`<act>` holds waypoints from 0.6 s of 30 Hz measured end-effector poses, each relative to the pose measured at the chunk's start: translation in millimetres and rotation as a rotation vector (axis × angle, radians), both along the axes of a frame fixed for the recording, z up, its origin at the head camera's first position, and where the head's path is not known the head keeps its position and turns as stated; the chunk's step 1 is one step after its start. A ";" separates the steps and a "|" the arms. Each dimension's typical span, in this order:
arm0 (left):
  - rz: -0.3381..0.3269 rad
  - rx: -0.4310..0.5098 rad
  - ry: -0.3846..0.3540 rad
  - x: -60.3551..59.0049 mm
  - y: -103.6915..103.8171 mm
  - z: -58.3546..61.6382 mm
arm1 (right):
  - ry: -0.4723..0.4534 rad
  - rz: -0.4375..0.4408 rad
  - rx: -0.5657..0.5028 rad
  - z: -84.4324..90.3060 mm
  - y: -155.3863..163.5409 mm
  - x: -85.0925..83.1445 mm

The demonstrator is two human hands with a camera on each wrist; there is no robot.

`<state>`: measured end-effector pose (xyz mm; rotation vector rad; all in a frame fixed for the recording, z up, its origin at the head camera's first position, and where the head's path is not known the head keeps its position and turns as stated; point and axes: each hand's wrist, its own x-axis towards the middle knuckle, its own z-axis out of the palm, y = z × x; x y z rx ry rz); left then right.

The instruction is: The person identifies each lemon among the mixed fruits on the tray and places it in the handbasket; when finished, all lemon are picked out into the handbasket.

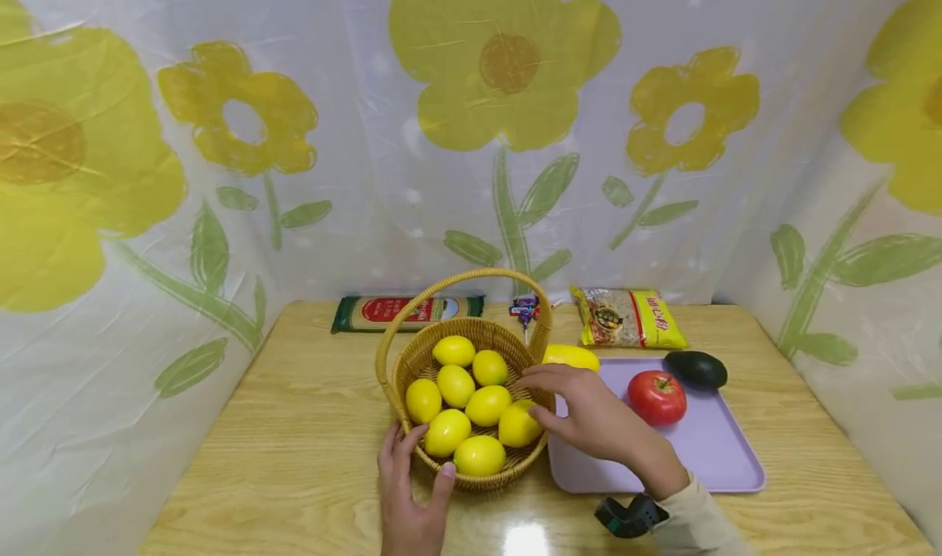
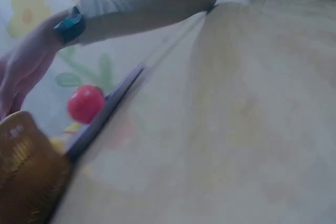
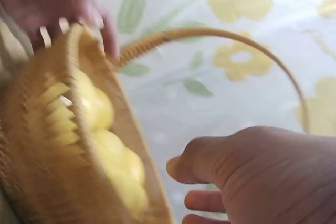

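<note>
A wicker basket (image 1: 508, 481) with a tall arched handle stands on the table, with several lemons (image 1: 487, 406) inside. My left hand (image 1: 414, 499) touches its front-left rim, thumb spread from the fingers. Over the basket's right rim hangs my right hand (image 1: 589, 409), thumb beside the rightmost lemon. In the right wrist view, the right hand (image 3: 262, 174) has thumb and fingers apart with nothing between them; the left hand (image 3: 63, 3) lies at the far rim. In the left wrist view only the basket's side (image 2: 31, 177) shows, and the left hand is out of sight.
Right of the basket lies a lilac tray (image 1: 717, 458) bearing a tomato (image 1: 657, 398) and a dark green avocado-like item (image 1: 695, 370). A long yellow item (image 1: 571, 357) touches its back-left corner. Behind are a green packet (image 1: 383, 312), wrapped lollipops (image 1: 525, 311) and a yellow food bag (image 1: 629, 319).
</note>
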<state>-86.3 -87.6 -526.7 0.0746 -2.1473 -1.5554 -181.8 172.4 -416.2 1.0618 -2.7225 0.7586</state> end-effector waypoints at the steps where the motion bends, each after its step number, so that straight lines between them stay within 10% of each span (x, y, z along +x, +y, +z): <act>1: 0.008 0.014 0.051 -1.8 -3.7 3.8 | 0.006 -0.019 -0.023 2.5 5.7 -0.3; 8: -0.001 -0.036 0.535 -45.1 -77.4 66.3 | 0.229 -0.140 -0.112 30.5 55.6 0.1; 13: 0.063 -0.374 0.622 -77.2 -136.9 164.0 | 0.481 -0.243 -0.126 85.5 87.8 1.2; 18: 0.269 -0.649 0.750 -80.4 -157.5 250.1 | 0.669 -0.310 -0.210 130.4 102.5 -2.5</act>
